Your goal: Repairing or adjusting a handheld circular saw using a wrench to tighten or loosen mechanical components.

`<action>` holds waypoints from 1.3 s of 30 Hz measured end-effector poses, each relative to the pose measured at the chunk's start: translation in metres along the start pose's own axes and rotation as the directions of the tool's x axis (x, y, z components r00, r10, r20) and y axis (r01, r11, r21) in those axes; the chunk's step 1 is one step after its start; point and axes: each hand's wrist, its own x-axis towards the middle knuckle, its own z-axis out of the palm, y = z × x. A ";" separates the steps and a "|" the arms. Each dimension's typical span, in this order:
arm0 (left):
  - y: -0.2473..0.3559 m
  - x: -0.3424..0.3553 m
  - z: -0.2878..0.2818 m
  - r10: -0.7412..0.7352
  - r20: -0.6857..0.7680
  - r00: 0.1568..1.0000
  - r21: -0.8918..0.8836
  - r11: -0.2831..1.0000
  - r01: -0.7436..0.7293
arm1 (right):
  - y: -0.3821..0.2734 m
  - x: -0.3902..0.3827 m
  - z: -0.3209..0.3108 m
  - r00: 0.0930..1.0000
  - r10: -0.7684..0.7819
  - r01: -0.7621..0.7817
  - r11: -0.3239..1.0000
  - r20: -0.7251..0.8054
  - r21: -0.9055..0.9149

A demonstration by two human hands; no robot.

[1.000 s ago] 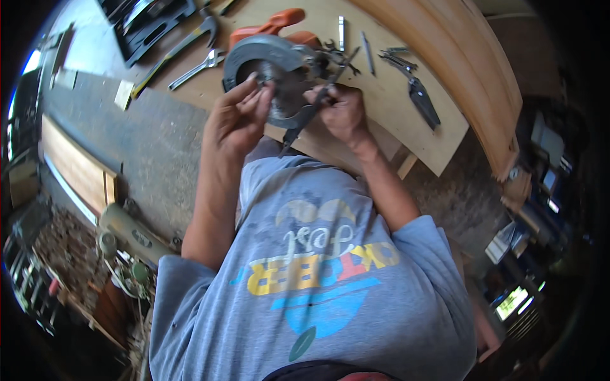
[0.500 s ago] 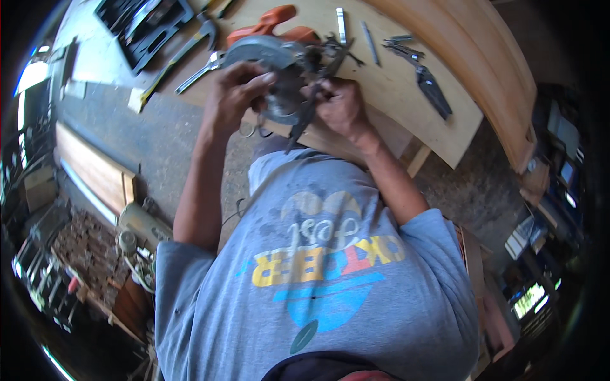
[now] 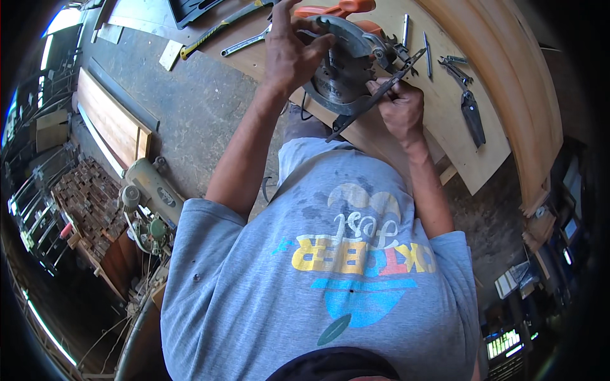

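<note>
Your shirt (image 3: 279, 311) is flecked grey, its print (image 3: 322, 257) yellow, white, red, blue and green. Before you are a grey saw (image 3: 346, 73) with an orange handle (image 3: 346, 7), a yellow-and-black hammer (image 3: 219, 32) to its left, a pale tan tabletop (image 3: 438, 114), and a streaked orange-brown panel (image 3: 508, 76) at right.

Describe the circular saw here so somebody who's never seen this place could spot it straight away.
Start at the pale plywood worktop beyond the grey shirt. At its near edge, between the left hand and the right hand, is the circular saw. Unlike the wrench and black-handled tool lying nearby, it has an orange handle and a round metal blade.
</note>
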 end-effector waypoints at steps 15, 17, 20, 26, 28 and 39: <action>-0.040 -0.027 -0.032 -0.412 -0.094 0.906 -0.442 0.833 0.332 | 0.004 -0.001 0.000 1.000 -0.022 0.022 1.000 -0.014 -0.012; -0.043 -0.033 -0.039 -0.472 -0.082 0.878 -0.520 0.772 0.366 | 0.006 -0.001 0.000 1.000 -0.016 0.016 0.999 -0.009 -0.042; -0.051 -0.046 -0.046 -0.559 -0.040 0.828 -0.628 0.659 0.414 | 0.010 -0.003 0.001 1.000 0.011 -0.011 1.000 -0.012 0.023; -0.076 -0.072 -0.050 -0.621 0.056 0.781 -0.725 0.513 0.460 | 0.007 -0.001 0.006 0.997 -0.059 0.060 0.998 -0.053 0.021; -0.081 -0.074 -0.049 -0.605 0.077 0.792 -0.708 0.526 0.471 | 0.005 -0.001 0.006 0.994 -0.084 0.084 0.996 -0.064 -0.003; -0.074 -0.023 -0.040 -0.394 0.147 0.907 -0.430 0.801 0.417 | 0.002 -0.003 0.003 0.997 -0.068 0.067 0.996 -0.024 -0.051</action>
